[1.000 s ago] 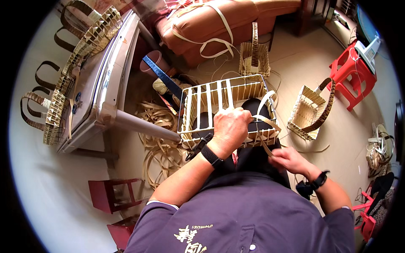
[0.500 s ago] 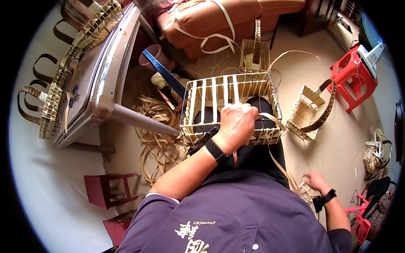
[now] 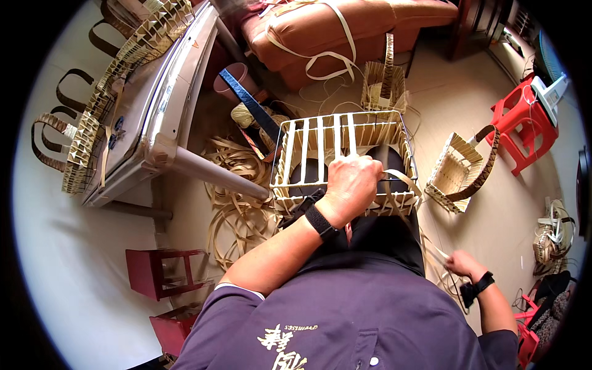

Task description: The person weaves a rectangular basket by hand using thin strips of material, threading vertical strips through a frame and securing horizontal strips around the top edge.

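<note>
A rectangular basket with a metal wire frame [image 3: 285,157] rests on my lap, its sides wrapped in pale flat strips. Several parallel strips [image 3: 320,148] span the left part of its open top; dark trouser legs show through the gaps. My left hand [image 3: 354,185] is closed on the near rim, around the middle. From beside it a loose pale strip [image 3: 404,177] bends over the near right corner and runs down the right side. Low at the right, away from the basket, my right hand [image 3: 467,264] is closed on a pale strip [image 3: 435,249]. Its fingertips are partly blurred.
Small handled baskets stand on the floor, one at the right [image 3: 456,166] and one beyond [image 3: 383,86]. A heap of strips [image 3: 237,166] lies left. A table [image 3: 161,117] bearing handled baskets [image 3: 98,132] juts in at left. Red stools [image 3: 524,126] stand right, a brown sofa [image 3: 345,37] behind.
The view has shifted slightly. My right hand has moved a little forward with the strip. A long strip curving across the floor beyond the basket has gone from there. My left hand keeps its grip.
</note>
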Demonstrator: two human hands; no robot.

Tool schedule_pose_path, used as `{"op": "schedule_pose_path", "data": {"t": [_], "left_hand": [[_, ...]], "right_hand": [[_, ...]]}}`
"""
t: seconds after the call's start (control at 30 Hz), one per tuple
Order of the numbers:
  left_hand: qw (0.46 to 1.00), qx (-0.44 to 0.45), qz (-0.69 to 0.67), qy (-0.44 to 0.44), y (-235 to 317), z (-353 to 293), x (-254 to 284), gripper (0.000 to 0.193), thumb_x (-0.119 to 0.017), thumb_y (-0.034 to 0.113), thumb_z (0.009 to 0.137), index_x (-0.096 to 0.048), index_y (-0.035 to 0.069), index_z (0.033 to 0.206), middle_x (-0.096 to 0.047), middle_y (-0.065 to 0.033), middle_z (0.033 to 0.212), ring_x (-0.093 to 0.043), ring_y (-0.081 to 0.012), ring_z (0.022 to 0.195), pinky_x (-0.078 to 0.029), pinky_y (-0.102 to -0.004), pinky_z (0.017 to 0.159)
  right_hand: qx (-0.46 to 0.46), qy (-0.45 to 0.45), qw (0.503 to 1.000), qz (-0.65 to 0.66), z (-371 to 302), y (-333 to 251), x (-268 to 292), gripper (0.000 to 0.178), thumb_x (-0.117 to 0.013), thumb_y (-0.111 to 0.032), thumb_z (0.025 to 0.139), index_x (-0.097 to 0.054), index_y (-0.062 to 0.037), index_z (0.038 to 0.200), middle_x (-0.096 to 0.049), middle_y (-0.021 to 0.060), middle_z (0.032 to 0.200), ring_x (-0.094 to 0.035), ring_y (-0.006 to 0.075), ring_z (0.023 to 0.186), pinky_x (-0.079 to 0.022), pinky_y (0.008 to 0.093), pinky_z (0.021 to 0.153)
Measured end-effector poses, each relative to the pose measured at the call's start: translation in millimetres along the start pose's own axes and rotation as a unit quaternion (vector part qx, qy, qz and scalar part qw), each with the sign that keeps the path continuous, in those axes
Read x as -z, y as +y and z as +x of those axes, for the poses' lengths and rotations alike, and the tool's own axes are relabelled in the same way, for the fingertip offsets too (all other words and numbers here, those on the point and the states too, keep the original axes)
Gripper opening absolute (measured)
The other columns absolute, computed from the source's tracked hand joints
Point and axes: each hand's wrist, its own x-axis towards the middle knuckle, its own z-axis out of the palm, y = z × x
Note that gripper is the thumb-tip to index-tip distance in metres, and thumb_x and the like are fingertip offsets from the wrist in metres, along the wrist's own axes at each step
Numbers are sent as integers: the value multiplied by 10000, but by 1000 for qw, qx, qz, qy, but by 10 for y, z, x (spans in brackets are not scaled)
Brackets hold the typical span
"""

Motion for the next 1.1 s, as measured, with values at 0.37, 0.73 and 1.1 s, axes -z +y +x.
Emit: {"op": "schedule_pose_path", "data": {"t": [0.37, 0.73, 1.1], "left_hand": [[1000, 2, 13, -16, -11, 12, -39, 215, -751, 274, 1002, -821, 124, 865, -767, -102, 847, -771, -329, 872, -594, -484, 805], [999, 25, -7, -25, -35, -7, 60, 172, -793, 266, 970, -865, 118, 919, -794, -113, 866, -786, -333, 869, -609, -474, 802], [998, 46, -10, -33, 55, -24, 145, 156, -829, 297, 952, -850, 143, 947, -785, -108, 832, -788, -322, 851, -601, -466, 770]], "right_hand": [[267, 446, 824, 225, -846, -1817, 1731, 371, -829, -79, 944, -731, -5, 1294, -735, 140, 1110, -725, 259, 1011, -591, 370, 924], [295, 393, 826, 276, -776, -2354, 2317, 290, -918, -154, 892, -776, -22, 1109, -770, 112, 1093, -740, 252, 1026, -575, 365, 933], [493, 20, 550, 674, -770, -2277, 2850, 351, -571, -241, 1181, -651, -42, 904, -781, 225, 1223, -747, 328, 1218, -653, 377, 935]]}}
